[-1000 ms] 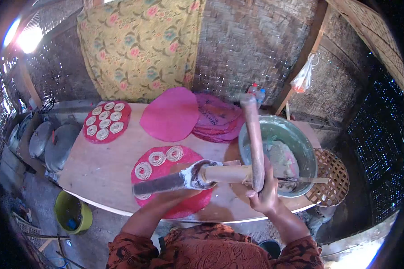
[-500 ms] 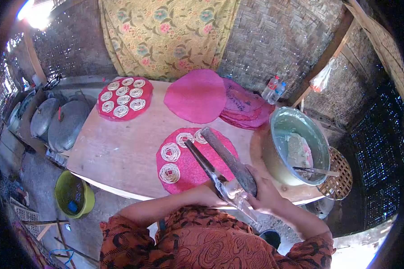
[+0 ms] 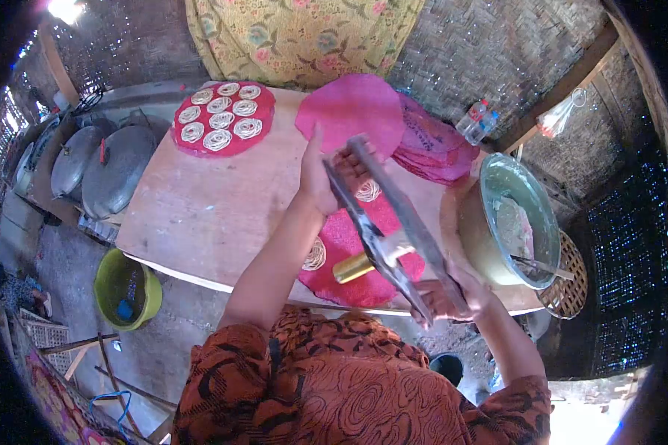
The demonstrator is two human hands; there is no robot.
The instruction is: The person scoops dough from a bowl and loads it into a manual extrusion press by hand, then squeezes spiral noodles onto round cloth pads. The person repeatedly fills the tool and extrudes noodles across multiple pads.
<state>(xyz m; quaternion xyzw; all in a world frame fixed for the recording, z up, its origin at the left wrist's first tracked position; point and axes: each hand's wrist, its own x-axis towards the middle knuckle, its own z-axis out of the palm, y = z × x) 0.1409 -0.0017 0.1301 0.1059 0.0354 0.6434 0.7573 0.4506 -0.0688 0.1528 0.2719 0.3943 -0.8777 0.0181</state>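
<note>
A long pale wooden worktop (image 3: 200, 200) stretched across the scene in front of a person in a patterned orange-brown top. At its right end stood a deep green basin (image 3: 476, 237), probably kept there to be within reach without crowding the middle.

A round pink sheet (image 3: 338, 233) lay at the near edge, directly in front of the person, where both arms could work above it. A second pink sheet (image 3: 267, 107) lay at the far left, seemingly set back from the elbows. A plain sheet (image 3: 349, 111) lay at the back, partly over a stack of darker sheets (image 3: 434, 148).

Above the near sheet a press (image 3: 377, 251) was held tilted: two long bars, roughly parallel, with a pale piece between them that appeared to keep them apart.

A pale lump of dough (image 3: 511, 226) sat in the basin, its walls likely containing the mess.

The right hand (image 3: 456, 297) was closed around the bars' near end, apparently taking the weight. The left hand (image 3: 323, 182) was open at their far end, thumb lifted.

A brass cylinder (image 3: 352, 268) stuck out from the lower bar, slanting down over the near sheet.

Smallest were the coils of pale strands: ten on the far-left sheet, two visible on the near one (image 3: 314, 254).
</note>
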